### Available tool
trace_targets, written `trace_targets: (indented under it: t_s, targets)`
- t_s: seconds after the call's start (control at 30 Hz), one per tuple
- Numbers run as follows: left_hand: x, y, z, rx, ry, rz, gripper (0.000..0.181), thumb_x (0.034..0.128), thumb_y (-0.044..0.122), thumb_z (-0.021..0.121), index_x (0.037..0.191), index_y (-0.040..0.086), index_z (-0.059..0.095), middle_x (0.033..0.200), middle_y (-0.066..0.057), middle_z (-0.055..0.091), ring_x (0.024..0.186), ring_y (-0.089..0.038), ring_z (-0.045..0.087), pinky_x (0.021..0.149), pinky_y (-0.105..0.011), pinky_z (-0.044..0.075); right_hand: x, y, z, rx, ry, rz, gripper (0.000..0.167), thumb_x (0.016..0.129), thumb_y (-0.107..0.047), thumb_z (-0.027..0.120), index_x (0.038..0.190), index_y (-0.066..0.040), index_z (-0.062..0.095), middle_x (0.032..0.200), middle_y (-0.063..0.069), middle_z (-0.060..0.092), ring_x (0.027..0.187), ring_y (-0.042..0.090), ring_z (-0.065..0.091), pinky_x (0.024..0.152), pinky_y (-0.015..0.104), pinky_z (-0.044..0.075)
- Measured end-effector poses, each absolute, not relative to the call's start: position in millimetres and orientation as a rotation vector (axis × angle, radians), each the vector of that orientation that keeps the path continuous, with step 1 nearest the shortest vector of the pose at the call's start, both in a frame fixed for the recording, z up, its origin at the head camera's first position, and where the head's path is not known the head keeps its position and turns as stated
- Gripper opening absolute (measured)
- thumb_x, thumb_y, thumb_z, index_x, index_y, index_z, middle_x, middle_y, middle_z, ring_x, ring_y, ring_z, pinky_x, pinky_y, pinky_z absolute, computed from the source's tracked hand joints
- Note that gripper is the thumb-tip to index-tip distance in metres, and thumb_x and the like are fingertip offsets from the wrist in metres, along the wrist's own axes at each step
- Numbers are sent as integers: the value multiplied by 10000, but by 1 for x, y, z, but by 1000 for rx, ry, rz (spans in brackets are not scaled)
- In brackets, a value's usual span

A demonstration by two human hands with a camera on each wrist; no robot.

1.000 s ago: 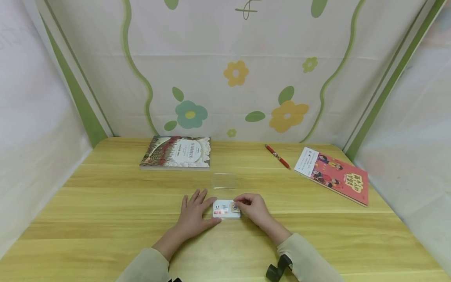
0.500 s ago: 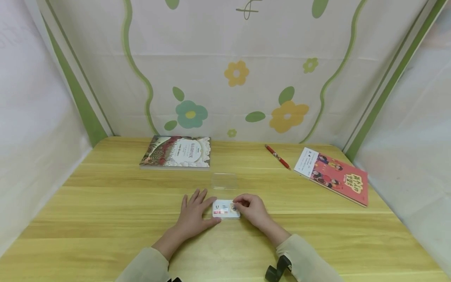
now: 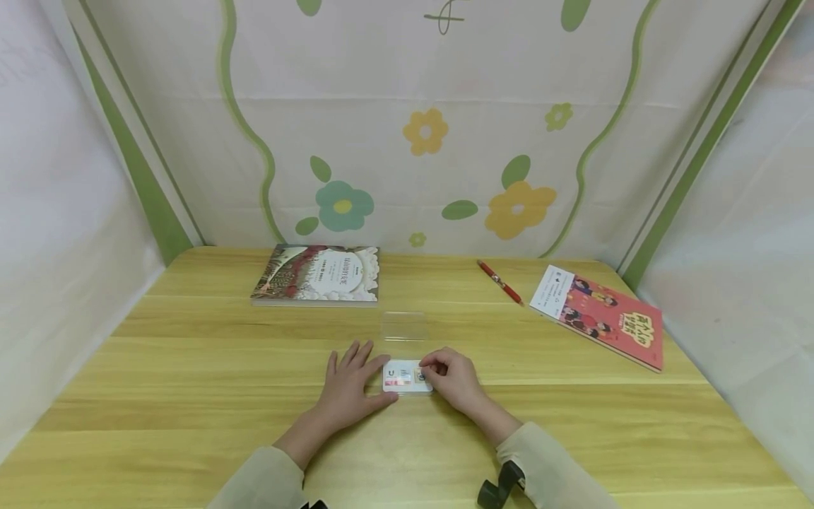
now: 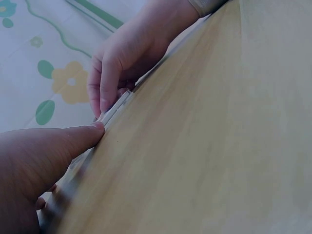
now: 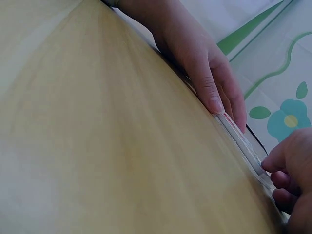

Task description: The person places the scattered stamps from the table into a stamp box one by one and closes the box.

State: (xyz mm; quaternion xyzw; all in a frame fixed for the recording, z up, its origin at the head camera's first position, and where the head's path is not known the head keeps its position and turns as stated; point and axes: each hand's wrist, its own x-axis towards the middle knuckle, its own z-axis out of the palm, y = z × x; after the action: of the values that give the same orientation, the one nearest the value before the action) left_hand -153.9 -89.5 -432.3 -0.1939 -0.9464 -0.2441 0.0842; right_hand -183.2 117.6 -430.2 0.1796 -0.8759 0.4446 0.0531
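Note:
A flat white rectangular case (image 3: 398, 377) with printed panels lies on the table in front of me. My left hand (image 3: 348, 387) holds its left end, the thumb at the near edge and the forefinger at the far edge, other fingers spread on the wood. Over the case's right end, my right hand (image 3: 454, 378) pinches a small square beige piece (image 3: 420, 374) bearing a dark round mark. That piece is partly covered by the fingers. In the left wrist view the case (image 4: 117, 108) shows edge-on between both hands. A clear plastic lid-like piece (image 3: 405, 326) lies just beyond it.
A book with a dark red and white cover (image 3: 318, 276) lies at the back left. Toward the back right are a red pen (image 3: 500, 282) and a red-and-white book (image 3: 600, 316). A flowered cloth (image 3: 381, 141) hangs behind the wooden table (image 3: 210, 396).
The small square piece has shifted very slightly and sits straighter on the case, moving with the right fingertips. The left hand keeps its place.

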Motion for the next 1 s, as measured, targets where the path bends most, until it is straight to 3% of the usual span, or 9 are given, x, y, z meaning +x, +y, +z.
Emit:
trace_targets:
  t_s: [0.43, 0.6, 0.77, 1.0]
  targets:
    - [-158, -91, -430, -590, -2811, -765, 643, 705, 551, 592, 1218, 175, 501, 1310, -177, 346, 1226, -363, 208, 921, -586, 45, -184, 117, -424, 441, -2622, 1481, 59, 734, -19, 639, 771, -65, 634, 646, -23, 489, 575, 115, 438, 493, 217, 374]
    - [-166, -97, -431, -572, -2764, -832, 656, 715, 523, 601, 1235, 141, 480, 1292, -194, 361, 1204, -375, 247, 911, -601, 49, -189, 123, -418, 404, -2555, 1576, 147, 733, -11, 643, 879, -13, 625, 685, 2, 513, 623, 140, 470, 550, 230, 408]
    - [-178, -108, -429, -500, -2753, -900, 632, 746, 474, 597, 1240, 101, 471, 1287, -202, 363, 1195, -375, 262, 899, -617, 54, -202, 133, -412, 383, -2580, 1587, 405, 741, -77, 666, 1120, -18, 538, 891, 54, 570, 822, 202, 529, 733, 335, 433]
    - [-196, -112, -424, -380, -2770, -968, 634, 768, 483, 567, 1247, 82, 457, 1307, -187, 347, 1206, -364, 250, 916, -597, 28, -224, 136, -410, 371, -2687, 1553, 575, 748, -188, 673, 1265, -113, 433, 1197, 71, 480, 1106, 257, 409, 901, 482, 290]
